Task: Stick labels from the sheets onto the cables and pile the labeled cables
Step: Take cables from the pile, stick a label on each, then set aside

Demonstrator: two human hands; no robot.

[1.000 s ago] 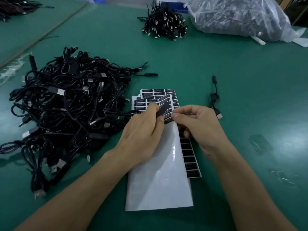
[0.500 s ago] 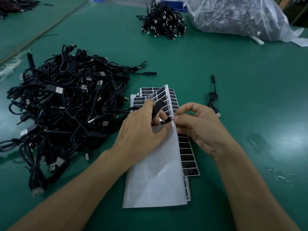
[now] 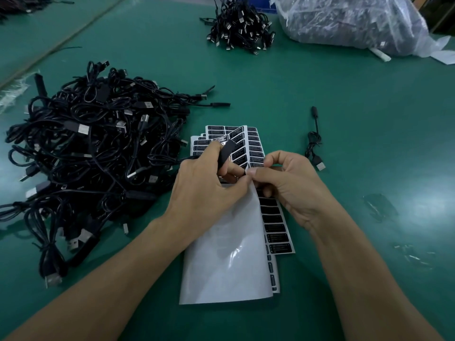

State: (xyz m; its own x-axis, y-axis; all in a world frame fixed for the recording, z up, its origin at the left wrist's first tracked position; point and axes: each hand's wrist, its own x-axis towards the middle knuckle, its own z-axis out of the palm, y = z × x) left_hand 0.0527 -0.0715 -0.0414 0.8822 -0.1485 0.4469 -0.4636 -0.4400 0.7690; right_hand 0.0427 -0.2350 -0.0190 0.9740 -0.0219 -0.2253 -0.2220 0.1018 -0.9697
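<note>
Sheets of black labels [image 3: 253,146] lie fanned on the green table in front of me, the top sheet's lower part a bare white backing [image 3: 229,262]. My left hand [image 3: 206,183] grips the black controller block of a cable [image 3: 225,153] over the sheets; its cord runs left into the big pile. My right hand [image 3: 290,183] pinches at the edge of the top sheet beside the left fingers; whether a label is between its fingertips is hidden. A large tangle of black USB cables [image 3: 93,153] lies to the left. One single cable [image 3: 315,143] lies to the right of the sheets.
A smaller heap of bundled cables [image 3: 238,25] sits at the far centre. A clear plastic bag of cables [image 3: 352,23] lies at the far right. Scraps of film [image 3: 379,207] lie on the table at the right. A table seam [image 3: 61,45] runs diagonally at far left.
The top label sheet has curled up higher at its far end. Both hands shifted slightly toward me and closer together at the sheet's edge; the left hand keeps holding the controller block.
</note>
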